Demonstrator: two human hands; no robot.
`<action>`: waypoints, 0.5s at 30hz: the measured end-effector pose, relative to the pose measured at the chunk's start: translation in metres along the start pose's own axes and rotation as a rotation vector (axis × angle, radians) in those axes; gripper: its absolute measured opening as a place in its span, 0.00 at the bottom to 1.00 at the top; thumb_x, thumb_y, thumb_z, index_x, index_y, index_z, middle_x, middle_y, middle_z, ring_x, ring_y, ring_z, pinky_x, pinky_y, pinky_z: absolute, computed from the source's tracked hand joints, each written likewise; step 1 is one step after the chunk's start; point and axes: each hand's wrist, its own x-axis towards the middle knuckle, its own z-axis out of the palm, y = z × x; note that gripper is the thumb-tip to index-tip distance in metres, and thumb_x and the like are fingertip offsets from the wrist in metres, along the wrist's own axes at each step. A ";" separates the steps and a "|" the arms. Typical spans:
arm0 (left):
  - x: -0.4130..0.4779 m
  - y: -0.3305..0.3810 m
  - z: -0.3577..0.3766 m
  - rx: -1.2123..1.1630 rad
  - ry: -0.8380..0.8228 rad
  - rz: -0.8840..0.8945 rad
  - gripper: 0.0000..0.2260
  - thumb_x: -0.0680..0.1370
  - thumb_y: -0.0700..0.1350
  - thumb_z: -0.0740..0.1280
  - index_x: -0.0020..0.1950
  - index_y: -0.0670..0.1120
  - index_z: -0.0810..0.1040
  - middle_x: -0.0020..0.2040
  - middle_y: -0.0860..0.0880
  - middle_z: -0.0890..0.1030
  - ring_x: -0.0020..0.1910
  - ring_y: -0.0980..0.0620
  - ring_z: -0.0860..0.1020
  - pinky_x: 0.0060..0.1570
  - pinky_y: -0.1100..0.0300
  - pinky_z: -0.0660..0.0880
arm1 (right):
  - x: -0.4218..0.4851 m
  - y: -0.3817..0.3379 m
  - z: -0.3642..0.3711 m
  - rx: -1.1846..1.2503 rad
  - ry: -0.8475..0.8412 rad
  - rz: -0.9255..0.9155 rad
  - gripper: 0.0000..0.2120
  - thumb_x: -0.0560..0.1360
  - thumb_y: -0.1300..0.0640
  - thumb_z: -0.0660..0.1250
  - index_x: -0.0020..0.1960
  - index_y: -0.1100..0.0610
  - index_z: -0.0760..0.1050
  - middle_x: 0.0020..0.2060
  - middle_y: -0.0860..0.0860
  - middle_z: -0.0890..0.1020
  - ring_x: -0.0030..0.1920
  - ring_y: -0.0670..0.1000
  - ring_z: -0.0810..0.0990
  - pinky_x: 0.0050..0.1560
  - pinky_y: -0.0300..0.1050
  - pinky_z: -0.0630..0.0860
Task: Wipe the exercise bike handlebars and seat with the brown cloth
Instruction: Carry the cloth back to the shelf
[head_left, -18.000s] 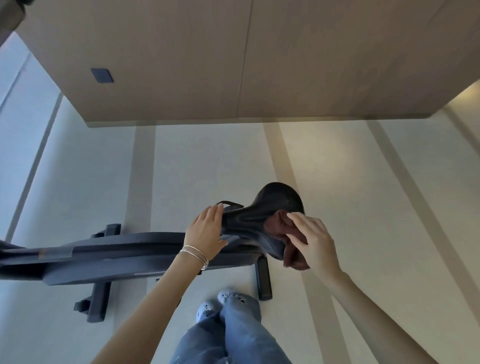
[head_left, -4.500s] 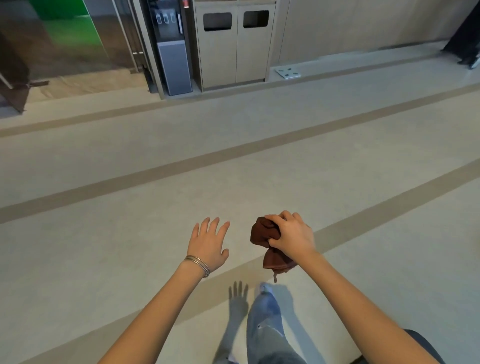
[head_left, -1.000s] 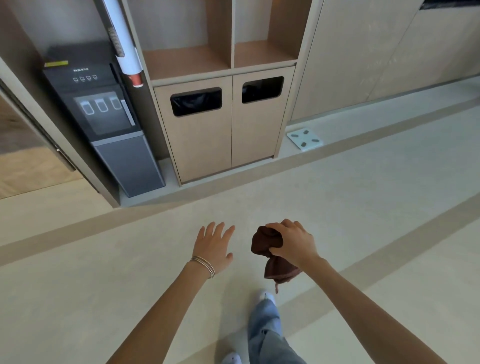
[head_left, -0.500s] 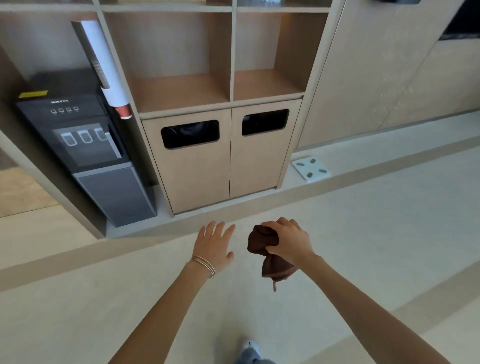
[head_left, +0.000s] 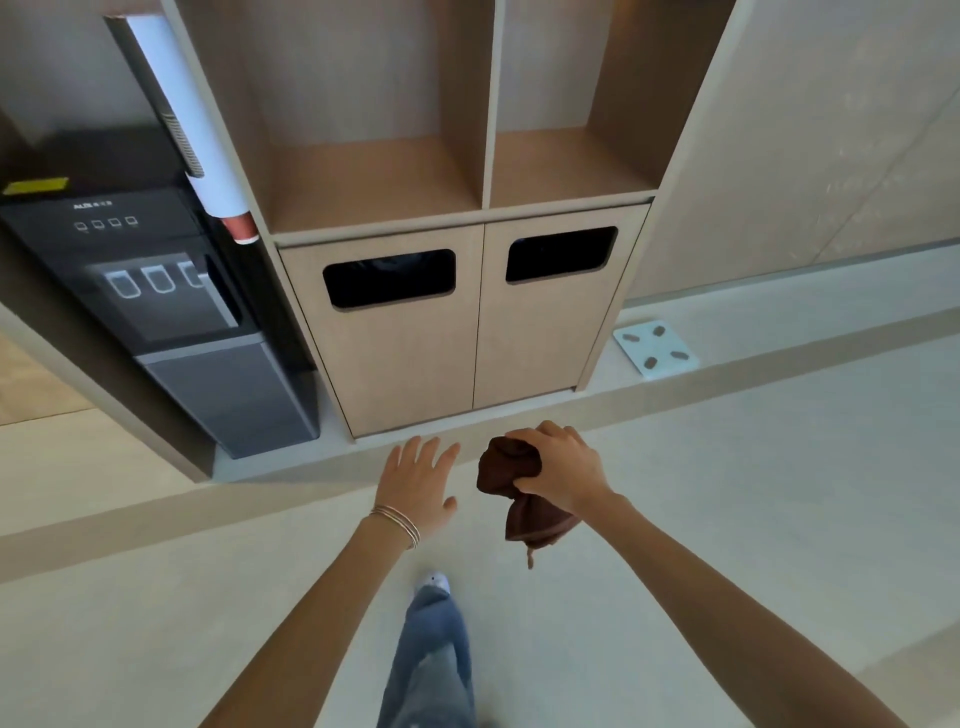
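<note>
We see the right hand (head_left: 563, 466) gripping the bunched brown cloth (head_left: 509, 463); the left hand (head_left: 418, 483), just left, spread and empty; the bin cabinet (head_left: 405, 364) farther off.

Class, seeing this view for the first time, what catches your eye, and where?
The brown cloth, bunched in the right hand at low centre, stands out, the left hand spread open beside it. Behind stand a cabinet with two dark slots and, left, a black water dispenser.

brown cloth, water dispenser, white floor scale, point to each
brown cloth (head_left: 506, 467): head view, bunched upper part
water dispenser (head_left: 156, 296): head view, dark tap panel
white floor scale (head_left: 655, 349): head view, middle of its top
</note>
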 end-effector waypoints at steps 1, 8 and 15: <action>0.013 -0.007 -0.002 0.003 0.004 0.005 0.30 0.78 0.55 0.59 0.76 0.51 0.50 0.77 0.46 0.56 0.75 0.43 0.53 0.74 0.47 0.52 | 0.014 -0.001 -0.002 0.009 0.001 0.001 0.28 0.68 0.50 0.70 0.66 0.41 0.66 0.56 0.48 0.74 0.58 0.54 0.70 0.50 0.49 0.72; 0.111 -0.069 -0.034 0.045 0.010 0.030 0.30 0.78 0.54 0.60 0.76 0.51 0.51 0.76 0.46 0.56 0.75 0.43 0.53 0.74 0.46 0.53 | 0.124 -0.020 -0.031 0.004 0.026 0.000 0.28 0.68 0.52 0.69 0.66 0.42 0.67 0.55 0.49 0.74 0.58 0.55 0.70 0.50 0.48 0.71; 0.192 -0.133 -0.065 0.060 0.048 0.034 0.31 0.77 0.55 0.60 0.76 0.51 0.50 0.76 0.46 0.57 0.75 0.42 0.53 0.73 0.46 0.52 | 0.223 -0.044 -0.053 -0.020 0.062 0.000 0.28 0.68 0.51 0.69 0.66 0.41 0.66 0.56 0.49 0.74 0.58 0.55 0.70 0.48 0.48 0.71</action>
